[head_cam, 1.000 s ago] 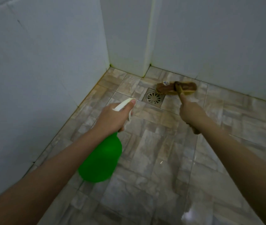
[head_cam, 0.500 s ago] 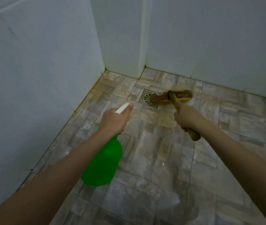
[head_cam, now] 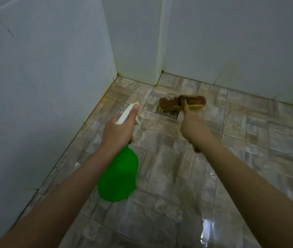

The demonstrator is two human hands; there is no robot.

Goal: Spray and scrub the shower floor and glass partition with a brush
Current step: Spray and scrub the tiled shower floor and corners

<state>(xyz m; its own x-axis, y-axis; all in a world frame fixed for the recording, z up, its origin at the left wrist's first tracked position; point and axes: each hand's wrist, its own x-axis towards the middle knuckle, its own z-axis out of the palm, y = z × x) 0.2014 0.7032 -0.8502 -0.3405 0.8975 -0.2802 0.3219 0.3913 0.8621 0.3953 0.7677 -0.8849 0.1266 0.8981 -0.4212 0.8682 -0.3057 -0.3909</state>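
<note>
A green plastic spray bottle (head_cam: 119,176) is gripped by the left hand (head_cam: 118,131). A brown wooden brush (head_cam: 194,101) is gripped by the right hand (head_cam: 192,125) and laid over the metal floor drain (head_cam: 169,113).

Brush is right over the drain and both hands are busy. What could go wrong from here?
1. The brush head sits partly over the drain, so its bristles may snag the grate or push grime into it.
2. The floor shines wet. With the left hand gripping the spray bottle and the right hand gripping the brush, a slip would likely be hard to catch.
</note>
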